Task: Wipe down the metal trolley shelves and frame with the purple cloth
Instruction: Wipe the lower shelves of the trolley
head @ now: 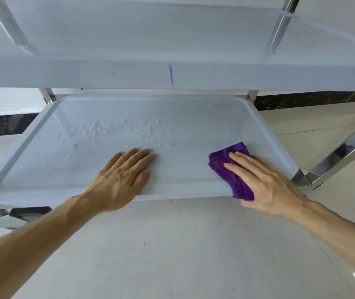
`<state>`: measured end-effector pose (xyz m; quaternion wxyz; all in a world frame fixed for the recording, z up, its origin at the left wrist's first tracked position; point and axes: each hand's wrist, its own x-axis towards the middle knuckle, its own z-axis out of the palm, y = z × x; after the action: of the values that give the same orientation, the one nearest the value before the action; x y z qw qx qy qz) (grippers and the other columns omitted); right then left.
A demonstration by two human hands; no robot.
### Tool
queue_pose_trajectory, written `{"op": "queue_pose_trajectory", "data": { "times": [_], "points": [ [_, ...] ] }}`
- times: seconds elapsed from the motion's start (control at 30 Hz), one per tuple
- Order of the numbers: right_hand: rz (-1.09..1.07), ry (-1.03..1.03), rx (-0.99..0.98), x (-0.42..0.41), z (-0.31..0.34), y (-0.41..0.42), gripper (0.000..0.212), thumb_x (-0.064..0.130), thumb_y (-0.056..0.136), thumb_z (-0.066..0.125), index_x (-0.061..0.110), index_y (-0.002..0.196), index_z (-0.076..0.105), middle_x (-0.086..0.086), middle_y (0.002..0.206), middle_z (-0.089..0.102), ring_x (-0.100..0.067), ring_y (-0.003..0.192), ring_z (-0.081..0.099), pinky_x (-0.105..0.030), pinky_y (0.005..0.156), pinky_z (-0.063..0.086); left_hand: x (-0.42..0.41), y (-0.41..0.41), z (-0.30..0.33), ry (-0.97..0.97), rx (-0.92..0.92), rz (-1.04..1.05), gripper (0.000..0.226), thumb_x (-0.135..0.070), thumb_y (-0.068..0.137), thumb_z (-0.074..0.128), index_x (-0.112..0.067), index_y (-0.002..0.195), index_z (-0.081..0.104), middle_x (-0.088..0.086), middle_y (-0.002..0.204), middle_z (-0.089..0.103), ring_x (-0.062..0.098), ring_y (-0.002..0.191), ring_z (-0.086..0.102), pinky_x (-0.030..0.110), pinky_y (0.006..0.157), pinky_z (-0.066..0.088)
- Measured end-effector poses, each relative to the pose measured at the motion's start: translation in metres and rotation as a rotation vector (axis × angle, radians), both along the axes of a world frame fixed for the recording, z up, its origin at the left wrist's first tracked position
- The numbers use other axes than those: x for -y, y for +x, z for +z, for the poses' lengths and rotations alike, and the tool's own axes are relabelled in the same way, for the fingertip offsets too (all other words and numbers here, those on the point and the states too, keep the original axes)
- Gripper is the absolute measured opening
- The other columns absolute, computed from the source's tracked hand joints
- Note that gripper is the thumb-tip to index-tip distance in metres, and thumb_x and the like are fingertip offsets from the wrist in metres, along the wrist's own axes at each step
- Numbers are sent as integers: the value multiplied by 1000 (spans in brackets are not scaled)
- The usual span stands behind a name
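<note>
**Lower shelf, cloth under right hand**

Trolley: metal, pale grey trays on shiny square posts. Two levels in view.

Upper shelf: fills the top of the view, seen from above. Its front lip carries a thin blue vertical mark near the middle.

Lower shelf: a shallow tray with a raised rim and rounded corners. Water droplets lie scattered over its middle and back-left part. The strip nearest the front rim shows few or none.

Cloth: purple, bunched in folds, lying on the lower shelf at its front right. Its near end hangs over the front rim.

Right hand: palm down on the cloth, fingers straight and together, pressing it flat to the tray. Fingertips point toward the back left. The cloth shows ahead of and to the left of the fingers; the heel of the hand sits past the front rim.

Left hand: flat on the bare tray at front centre, fingers extended and close together, holding nothing. It lies well apart from the cloth, with bare tray between them. Fingertips reach the near edge of the droplet patch.

Post: front right, polished, joining the lower shelf's corner just right of the right hand.

Floor: pale glossy tiles below the shelf.
</note>
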<state>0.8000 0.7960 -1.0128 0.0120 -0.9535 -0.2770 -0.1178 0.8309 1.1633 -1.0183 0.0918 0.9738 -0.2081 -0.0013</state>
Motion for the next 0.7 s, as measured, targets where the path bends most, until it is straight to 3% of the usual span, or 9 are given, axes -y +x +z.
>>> {"op": "queue_pose_trajectory", "data": {
  "times": [0.23, 0.47, 0.7],
  "points": [
    [-10, -6, 30, -57, -1, -1, 95, 33, 58, 86, 7, 142, 49, -18, 151, 42, -33, 140, 41, -50, 114, 34, -15, -7, -2, 18, 33, 26, 65, -57, 92, -6, -43, 154, 6, -24, 160, 2, 1, 149, -3, 32, 123, -1],
    [91, -17, -43, -140, -5, 7, 94, 28, 72, 75, 13, 153, 28, -18, 161, 21, -32, 150, 16, -48, 122, 14, -57, -13, 2, 28, 36, 67, 61, -60, 93, -1, -47, 152, 12, -27, 158, 9, -3, 147, 4, 28, 122, 2],
    [150, -66, -72, -88, -3, 10, 103, 36, 72, 80, 23, 156, 21, -7, 164, 14, -21, 151, 12, -43, 123, 15, -95, -18, 6, 38, -11, 71, 59, -63, 94, 0, -50, 150, 17, -29, 158, 13, -3, 147, 7, 29, 122, 4]
  ]
}}
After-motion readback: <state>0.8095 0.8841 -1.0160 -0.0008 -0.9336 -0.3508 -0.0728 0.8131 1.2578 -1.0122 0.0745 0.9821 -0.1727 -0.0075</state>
